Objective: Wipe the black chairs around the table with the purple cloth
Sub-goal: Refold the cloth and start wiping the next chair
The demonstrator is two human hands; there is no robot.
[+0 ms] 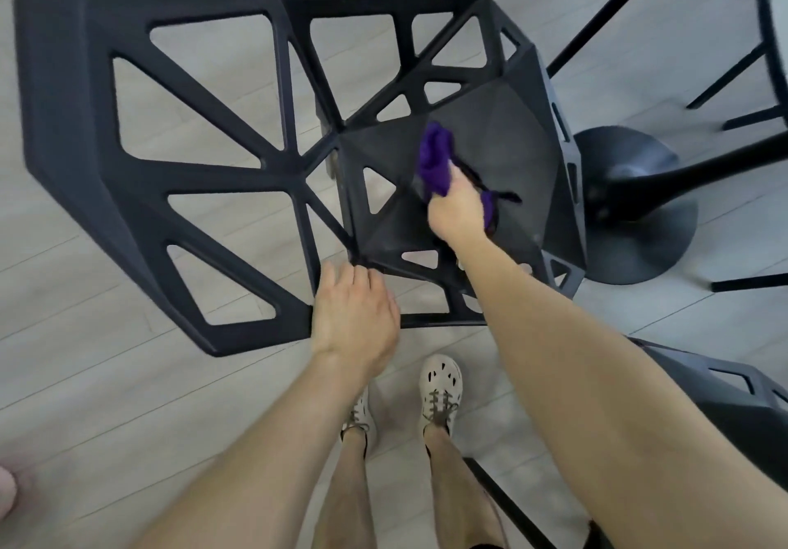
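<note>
cloth on the seat, fingers out of sight

could not see the fingers of the right hand [458, 207], tucked under and buried in the purple cloth [435, 156]; gripped it bunched, one fold sticking up past the knuckles and a darker tail trailing to the right. pressed it near the middle of the seat of the black chair [204, 177], viewed from above with its open lattice back spread to the left. caught the near edge of the seat frame with the left hand [354, 318], fingertips curled over it and mostly hidden behind the knuckles. lost the chair's legs under the seat. saw only a cut-off sliver of pale table top [783, 15] at the right border, and its round dark foot [631, 207] just beside the seat. made out a cropped corner of a second chair [725, 382] at the lower right. stood in pale perforated shoes [441, 390] on a light grey plank floor [85, 378]. could not identify a blurred pinkish shape [6, 493] at the lower left corner.
</note>
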